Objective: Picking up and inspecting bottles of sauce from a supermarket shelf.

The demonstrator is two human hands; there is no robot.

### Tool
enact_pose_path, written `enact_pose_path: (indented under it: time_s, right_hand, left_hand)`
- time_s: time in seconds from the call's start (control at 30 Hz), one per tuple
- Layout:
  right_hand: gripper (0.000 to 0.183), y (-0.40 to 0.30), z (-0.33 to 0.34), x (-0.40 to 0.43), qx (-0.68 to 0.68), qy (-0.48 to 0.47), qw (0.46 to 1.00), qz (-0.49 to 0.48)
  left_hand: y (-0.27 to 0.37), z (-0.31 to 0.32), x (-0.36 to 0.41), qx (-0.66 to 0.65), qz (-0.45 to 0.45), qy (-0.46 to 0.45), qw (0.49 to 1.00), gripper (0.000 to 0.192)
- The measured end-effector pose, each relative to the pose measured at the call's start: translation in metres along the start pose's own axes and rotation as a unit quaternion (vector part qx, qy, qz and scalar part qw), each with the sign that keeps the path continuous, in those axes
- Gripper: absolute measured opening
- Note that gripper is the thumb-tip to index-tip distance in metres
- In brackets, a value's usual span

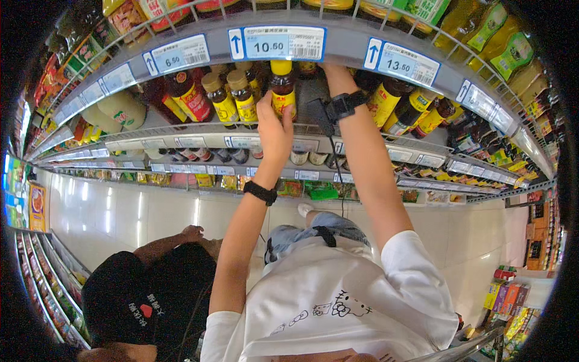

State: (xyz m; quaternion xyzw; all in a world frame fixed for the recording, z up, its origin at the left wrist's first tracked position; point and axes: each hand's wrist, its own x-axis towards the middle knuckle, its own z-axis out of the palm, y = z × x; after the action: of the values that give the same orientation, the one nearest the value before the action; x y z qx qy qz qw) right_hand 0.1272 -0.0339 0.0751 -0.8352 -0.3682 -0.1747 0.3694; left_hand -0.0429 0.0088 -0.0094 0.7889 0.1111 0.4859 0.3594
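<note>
My left hand [274, 129] grips a dark sauce bottle [283, 96] with a yellow cap and yellow label, upright at the shelf's front. The thumb lies on its right side and the fingers on its left. Deeper in the same shelf reaches my right hand [338, 74]; its fingers are hidden behind the upper shelf's price strip [344, 50], so what they touch cannot be told. Left of the held bottle stand small yellow-labelled bottles [243, 102]. More yellow-labelled bottles [383, 103] stand right of my right forearm.
Bagged goods and oil bottles [509, 52] fill the wire-fronted shelf above. Lower shelves hold jars [299, 157] and packets. A person in a black shirt [149, 298] stands close at my left. A cable [337, 163] hangs beside my right wrist. Below lies a glossy tiled floor [135, 203].
</note>
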Motion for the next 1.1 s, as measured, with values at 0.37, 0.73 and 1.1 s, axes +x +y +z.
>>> enact_pose_path:
  time_s: [0.37,0.73,1.1]
  right_hand:
    - [0.050,0.024,0.027,0.000,0.164,0.043,0.984,0.055]
    - [0.049,0.025,0.048,0.005,0.352,0.016,0.931,0.092]
    - [0.048,0.008,0.037,-0.043,0.517,-0.009,0.848,0.114]
  left_hand:
    - [-0.004,0.004,-0.006,-0.043,-0.009,0.011,0.999,0.041]
    - [-0.007,0.004,-0.006,-0.027,-0.025,0.003,0.999,0.039]
    - [-0.009,0.004,-0.006,-0.020,-0.012,-0.023,0.999,0.040]
